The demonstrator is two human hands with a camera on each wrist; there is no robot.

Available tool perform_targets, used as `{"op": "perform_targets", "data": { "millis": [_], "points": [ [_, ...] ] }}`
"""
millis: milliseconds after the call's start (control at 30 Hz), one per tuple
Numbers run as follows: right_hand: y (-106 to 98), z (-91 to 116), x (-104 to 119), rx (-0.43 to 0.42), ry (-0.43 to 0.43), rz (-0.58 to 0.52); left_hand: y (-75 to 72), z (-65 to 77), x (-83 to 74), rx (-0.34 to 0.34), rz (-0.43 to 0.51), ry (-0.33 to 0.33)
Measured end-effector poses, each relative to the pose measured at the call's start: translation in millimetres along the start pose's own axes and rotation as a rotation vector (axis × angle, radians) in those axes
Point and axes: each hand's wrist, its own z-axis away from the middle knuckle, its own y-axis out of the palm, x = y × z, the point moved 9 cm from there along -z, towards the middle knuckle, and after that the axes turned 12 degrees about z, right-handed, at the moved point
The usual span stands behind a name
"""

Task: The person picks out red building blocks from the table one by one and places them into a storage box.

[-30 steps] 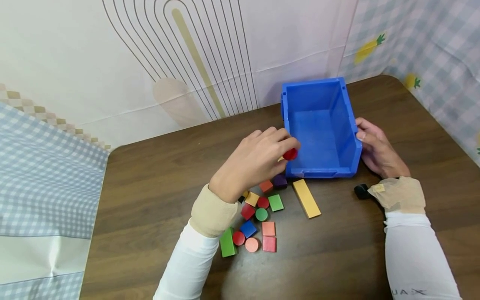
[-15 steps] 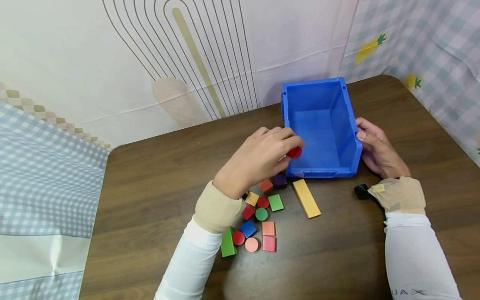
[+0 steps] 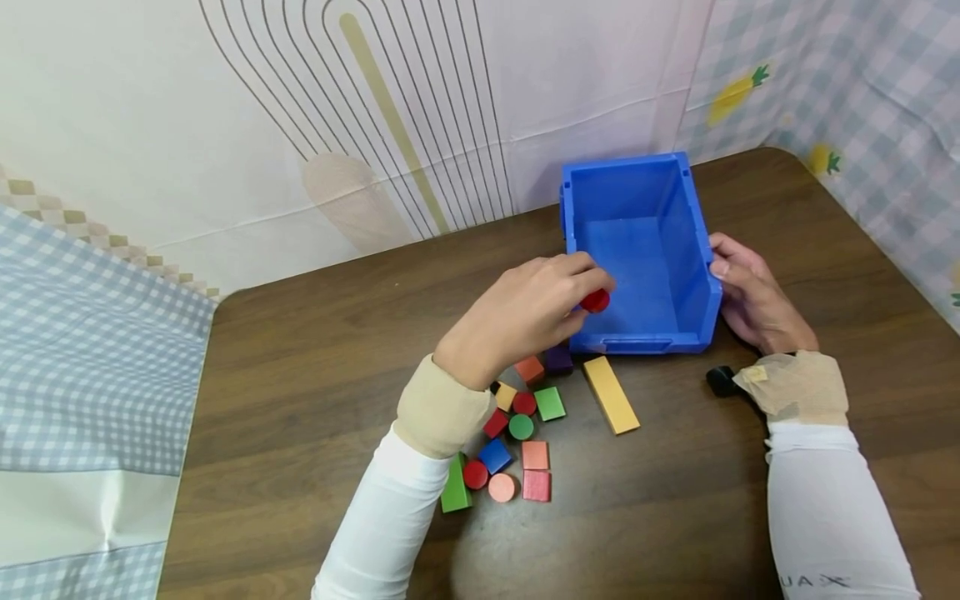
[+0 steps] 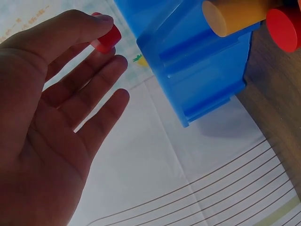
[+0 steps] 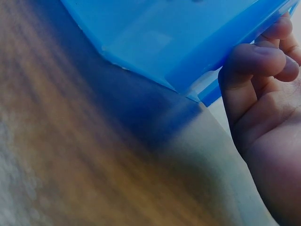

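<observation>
My left hand pinches a small red cylinder block between thumb and fingertips, above the left rim of the blue bin. In the left wrist view the red block sits at the fingertips, while the other fingers are spread. My right hand grips the bin's right side wall, thumb at the rim. The right wrist view shows that hand at the bin's side. No blocks show on the visible bin floor.
Several loose blocks lie left of and before the bin, among them a green square block, a blue block and a pink cylinder. A long yellow block lies at the bin's front. A patterned curtain hangs behind the table.
My left hand has shifted slightly to the right with the red cylinder block, further over the bin's left rim. My right hand stays on the bin.
</observation>
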Motion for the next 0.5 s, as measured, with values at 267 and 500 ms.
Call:
{"op": "perform_targets", "data": {
  "millis": [267,500],
  "points": [
    [0.5,-1.0,0.6,-0.018,-0.004,0.031,4.8,-2.3,2.4,0.027,0.015,-0.032],
    [-0.7,-0.7,-0.2,-0.045,0.002,0.046,12.5,-8.2,4.9,0.069,0.004,-0.044]
  ]
}}
